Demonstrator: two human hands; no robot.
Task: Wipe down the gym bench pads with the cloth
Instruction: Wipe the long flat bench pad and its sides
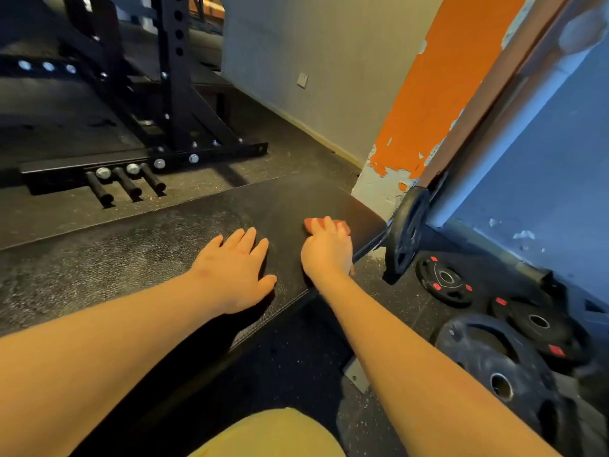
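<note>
A black textured bench pad runs across the middle of the head view, dusty and pale on its left part, darker at its right end. My left hand lies flat on the pad near its front edge, fingers straight. My right hand presses a small reddish cloth onto the pad's right end. The cloth is mostly hidden under my fingers; only its far edge shows past the fingertips.
A black rack base with short pegs stands on the rubber floor behind the bench. Several black weight plates lie and lean on the floor at right, next to an orange and blue wall corner. My yellow-clad knee shows at the bottom.
</note>
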